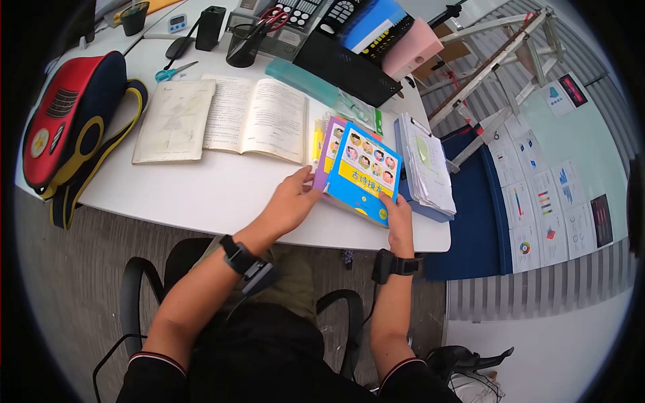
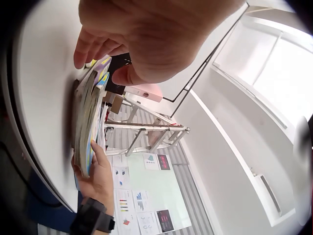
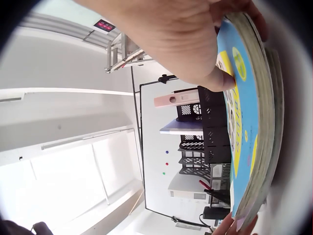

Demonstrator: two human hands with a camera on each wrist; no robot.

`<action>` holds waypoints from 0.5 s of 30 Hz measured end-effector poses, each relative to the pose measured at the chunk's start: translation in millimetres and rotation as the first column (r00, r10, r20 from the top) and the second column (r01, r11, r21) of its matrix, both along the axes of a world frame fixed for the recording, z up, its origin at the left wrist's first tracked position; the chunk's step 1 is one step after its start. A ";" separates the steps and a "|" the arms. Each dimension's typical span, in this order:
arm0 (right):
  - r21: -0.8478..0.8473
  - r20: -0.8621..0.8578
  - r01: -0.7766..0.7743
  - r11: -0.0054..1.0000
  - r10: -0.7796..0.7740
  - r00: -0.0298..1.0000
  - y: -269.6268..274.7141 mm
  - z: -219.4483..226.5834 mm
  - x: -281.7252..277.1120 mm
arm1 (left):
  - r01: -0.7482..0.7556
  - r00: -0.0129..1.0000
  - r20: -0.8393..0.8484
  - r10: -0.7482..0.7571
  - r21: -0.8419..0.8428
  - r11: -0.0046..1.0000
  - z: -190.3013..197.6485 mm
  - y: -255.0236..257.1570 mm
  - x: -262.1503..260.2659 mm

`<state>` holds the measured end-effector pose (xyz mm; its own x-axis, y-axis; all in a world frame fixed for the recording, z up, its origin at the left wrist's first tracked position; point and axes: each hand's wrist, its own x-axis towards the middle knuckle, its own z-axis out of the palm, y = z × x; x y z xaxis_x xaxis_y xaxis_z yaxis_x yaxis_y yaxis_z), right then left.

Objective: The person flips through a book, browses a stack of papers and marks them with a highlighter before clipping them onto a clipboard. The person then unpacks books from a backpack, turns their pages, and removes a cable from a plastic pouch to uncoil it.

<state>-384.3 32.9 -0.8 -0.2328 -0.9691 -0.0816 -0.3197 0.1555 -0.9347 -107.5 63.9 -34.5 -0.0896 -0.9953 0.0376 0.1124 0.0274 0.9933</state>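
A blue book with cartoon faces on its cover lies over a purple book, which shows along the left side. My right hand grips the blue book at its near right corner, thumb on the cover. In the right wrist view, the fingers of that hand wrap round the page edges. At the left edge of the books, my left hand has its fingers extended beside the purple book and its thumb apart from them. From the left wrist, the stacked books appear edge-on close to the table.
Left of the books lie an open book and a worn closed one. A red and navy school bag stands at the far left. A blue file box with papers is at the right; a pen holder and black rack stand behind.
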 end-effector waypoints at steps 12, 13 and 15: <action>-0.090 0.078 -0.029 0.995 0.036 0.996 21.7 3.0 20.7 | -0.007 0.974 0.223 0.046 -0.171 0.985 37.1 16.6 -48.9; -0.079 0.119 0.016 0.997 -0.006 0.993 23.5 3.7 19.0 | 0.037 0.988 0.154 -0.001 -0.236 0.971 37.9 22.2 -44.7; -0.095 0.130 0.001 0.995 0.011 0.991 30.5 10.3 22.5 | 0.078 0.993 0.107 -0.051 -0.268 0.960 32.4 34.7 -31.3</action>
